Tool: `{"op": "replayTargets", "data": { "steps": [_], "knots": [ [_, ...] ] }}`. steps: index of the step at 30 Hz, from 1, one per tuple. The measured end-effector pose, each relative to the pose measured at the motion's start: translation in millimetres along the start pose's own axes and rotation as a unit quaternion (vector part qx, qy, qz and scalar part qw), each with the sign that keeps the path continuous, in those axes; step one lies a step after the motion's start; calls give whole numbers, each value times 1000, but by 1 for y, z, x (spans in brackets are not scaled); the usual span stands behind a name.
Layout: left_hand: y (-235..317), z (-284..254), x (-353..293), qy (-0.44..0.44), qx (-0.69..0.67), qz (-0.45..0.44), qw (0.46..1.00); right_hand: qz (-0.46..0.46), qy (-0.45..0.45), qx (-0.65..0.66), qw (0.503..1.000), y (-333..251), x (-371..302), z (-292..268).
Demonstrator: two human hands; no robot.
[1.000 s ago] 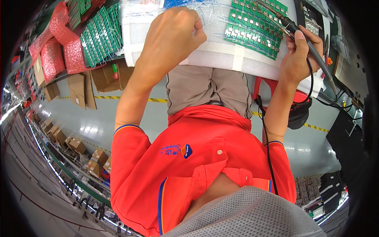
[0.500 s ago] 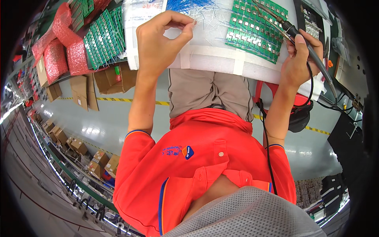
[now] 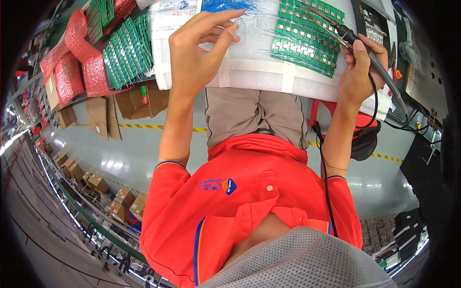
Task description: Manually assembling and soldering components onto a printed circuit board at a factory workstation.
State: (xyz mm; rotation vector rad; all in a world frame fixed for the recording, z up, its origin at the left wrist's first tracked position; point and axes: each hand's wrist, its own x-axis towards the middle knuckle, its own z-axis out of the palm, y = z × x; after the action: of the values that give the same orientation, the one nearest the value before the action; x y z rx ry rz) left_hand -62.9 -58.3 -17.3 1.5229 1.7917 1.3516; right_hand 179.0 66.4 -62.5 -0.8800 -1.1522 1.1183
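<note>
My left hand (image 3: pixel 194 55) is raised over the left part of the white work surface, beside loose thin white wires (image 3: pixel 254 29) and a bundle of blue wires (image 3: pixel 223 5). Its index finger stretches out while the thumb bends against the other fingers; a tiny pale thing shows at the thumb tip, too small to make out. My right hand (image 3: pixel 357 74) grips a soldering iron (image 3: pixel 379 69) with a dark grip and grey body, its tip pointing up and left over a green circuit board panel (image 3: pixel 307 55). A second thin metal shaft runs beside the iron's tip. Blue wires lie across the panel.
More green circuit boards (image 3: pixel 127 50) stand stacked at the left, beside red bubble wrap (image 3: pixel 69 74). A cardboard box (image 3: pixel 141 108) is below them. A dark tray with silvery bits (image 3: pixel 373 26) lies at the far right. The iron's black cable (image 3: pixel 376 103) loops past my right wrist.
My left index finger has lifted away from the thumb, opening the earlier pinch. The right hand and soldering iron have shifted slightly left over the panel.
</note>
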Motion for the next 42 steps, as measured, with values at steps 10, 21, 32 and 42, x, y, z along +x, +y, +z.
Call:
{"op": "replayTargets", "data": {
  "steps": [10,21,32,42],
  "knots": [
    [21,7,6,12,-84,-115,990,0,-2,-23,1000,0,0,-4],
    [29,48,22,-49,-162,-168,971,-32,-140,-39,989,-8,-5,3],
    [31,87,32,-82,-92,-23,992,51,-187,-66,979,-15,-4,8],
    [27,115,23,-45,-111,-55,991,6,-110,-66,992,-8,-5,6]
  ]
}}
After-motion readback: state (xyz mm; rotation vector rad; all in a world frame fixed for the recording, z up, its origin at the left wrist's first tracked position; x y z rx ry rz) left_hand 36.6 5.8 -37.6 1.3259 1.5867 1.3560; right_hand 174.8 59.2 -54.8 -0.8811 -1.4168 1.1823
